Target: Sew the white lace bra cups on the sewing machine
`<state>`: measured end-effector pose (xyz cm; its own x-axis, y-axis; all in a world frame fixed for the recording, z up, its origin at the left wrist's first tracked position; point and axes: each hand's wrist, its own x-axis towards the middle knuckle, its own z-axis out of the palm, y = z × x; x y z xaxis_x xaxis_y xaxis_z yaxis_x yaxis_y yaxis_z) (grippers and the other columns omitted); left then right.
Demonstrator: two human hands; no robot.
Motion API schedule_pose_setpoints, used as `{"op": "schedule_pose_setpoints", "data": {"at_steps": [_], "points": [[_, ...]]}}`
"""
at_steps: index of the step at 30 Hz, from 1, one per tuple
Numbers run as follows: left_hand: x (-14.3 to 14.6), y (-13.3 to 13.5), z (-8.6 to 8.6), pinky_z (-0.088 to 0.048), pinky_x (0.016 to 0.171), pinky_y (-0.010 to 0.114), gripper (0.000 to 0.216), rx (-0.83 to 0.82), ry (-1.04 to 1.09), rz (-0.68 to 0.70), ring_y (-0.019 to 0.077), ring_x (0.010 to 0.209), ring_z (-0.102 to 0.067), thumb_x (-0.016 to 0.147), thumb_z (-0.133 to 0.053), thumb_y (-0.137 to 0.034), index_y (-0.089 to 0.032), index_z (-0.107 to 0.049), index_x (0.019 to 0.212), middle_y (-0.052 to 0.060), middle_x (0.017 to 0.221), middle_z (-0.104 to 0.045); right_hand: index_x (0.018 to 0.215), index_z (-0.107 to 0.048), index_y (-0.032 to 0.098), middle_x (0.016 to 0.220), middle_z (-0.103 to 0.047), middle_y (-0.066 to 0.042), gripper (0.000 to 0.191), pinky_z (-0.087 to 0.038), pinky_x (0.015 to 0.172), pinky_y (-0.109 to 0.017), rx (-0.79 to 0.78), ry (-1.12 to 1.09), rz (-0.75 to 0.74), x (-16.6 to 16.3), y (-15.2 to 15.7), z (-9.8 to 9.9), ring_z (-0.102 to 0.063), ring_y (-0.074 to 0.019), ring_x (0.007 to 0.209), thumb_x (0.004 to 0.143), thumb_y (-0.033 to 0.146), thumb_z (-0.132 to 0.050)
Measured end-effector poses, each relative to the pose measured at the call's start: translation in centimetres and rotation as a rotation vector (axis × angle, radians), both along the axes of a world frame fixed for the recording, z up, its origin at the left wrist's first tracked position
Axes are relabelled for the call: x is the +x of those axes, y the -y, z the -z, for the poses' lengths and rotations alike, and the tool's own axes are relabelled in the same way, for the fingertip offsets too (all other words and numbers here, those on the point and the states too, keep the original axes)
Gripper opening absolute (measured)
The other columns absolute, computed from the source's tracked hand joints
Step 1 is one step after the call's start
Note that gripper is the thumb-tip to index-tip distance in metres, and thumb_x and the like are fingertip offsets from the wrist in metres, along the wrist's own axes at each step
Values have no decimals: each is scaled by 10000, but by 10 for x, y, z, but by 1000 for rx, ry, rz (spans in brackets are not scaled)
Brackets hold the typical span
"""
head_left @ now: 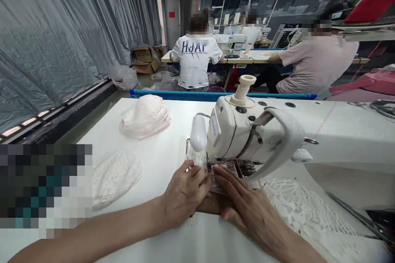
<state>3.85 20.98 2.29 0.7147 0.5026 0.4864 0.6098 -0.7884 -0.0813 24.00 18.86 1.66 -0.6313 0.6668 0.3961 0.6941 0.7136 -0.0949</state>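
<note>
White lace fabric [195, 154] lies at the needle area of a white sewing machine [342, 125]. My left hand [186, 192] is just left of the needle, its fingers curled down and closed on the lace; their tips are partly hidden. Flat on the work, to the right of the needle, rests my right hand [251, 207] with its fingers stretched forward and thumb apart. A wider stretch of white lace [308, 209] spreads over the table to the right of that hand. Below the needle, a brown patch [212, 204] shows between the hands.
On the white table [148, 234] at left sit a pale pink-white fabric pile [145, 117] and a flat lace piece [115, 176]. Long metal scissors or tweezers [354, 213] lie at right. Beyond a blue bar [173, 95], people [197, 59] sit at other machines.
</note>
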Motion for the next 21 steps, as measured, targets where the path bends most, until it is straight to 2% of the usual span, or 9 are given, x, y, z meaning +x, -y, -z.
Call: {"op": "schedule_pose_setpoints", "data": {"at_steps": [5, 9, 12, 16, 21], "points": [[2, 0, 2, -440, 795, 348, 115, 9, -29, -31, 163, 783, -579, 881, -511, -184, -120, -548, 970, 48, 821, -609, 1285, -465, 195, 941, -693, -119, 499, -443, 840, -482, 25, -7, 14, 2, 1, 3, -617, -279, 934, 919, 516, -353], [2, 3, 0, -452, 803, 343, 112, 49, -33, -34, 168, 814, -577, 888, -494, -168, -104, -563, 949, 53, 814, -607, 1282, -464, 161, 1068, -664, -155, 561, -418, 843, -504, 60, 57, -10, 2, 2, 0, -602, -293, 989, 900, 560, -365], [1, 7, 0, -452, 834, 339, 113, 70, -49, -37, 169, 864, -571, 871, -484, -97, -95, -570, 945, 62, 829, -608, 1202, -525, 135, 1144, -635, -165, 570, -379, 871, -477, 108, 62, -92, -1, 7, -5, -600, -279, 1001, 896, 582, -348], [0, 11, 2, -445, 859, 347, 145, 76, -61, -36, 164, 866, -563, 847, -463, -29, -97, -572, 913, 61, 831, -600, 1123, -577, 142, 1105, -661, -127, 516, -329, 893, -431, 111, -15, -117, -5, 13, -8, -589, -262, 1024, 896, 564, -384], [0, 11, 2, -448, 836, 341, 136, 81, -68, -37, 156, 796, -556, 842, -466, -34, -98, -577, 886, 51, 794, -577, 1143, -568, 151, 1103, -660, -126, 507, -309, 899, -421, 98, -41, -96, -6, 15, -6, -583, -258, 1029, 910, 552, -362]]}}
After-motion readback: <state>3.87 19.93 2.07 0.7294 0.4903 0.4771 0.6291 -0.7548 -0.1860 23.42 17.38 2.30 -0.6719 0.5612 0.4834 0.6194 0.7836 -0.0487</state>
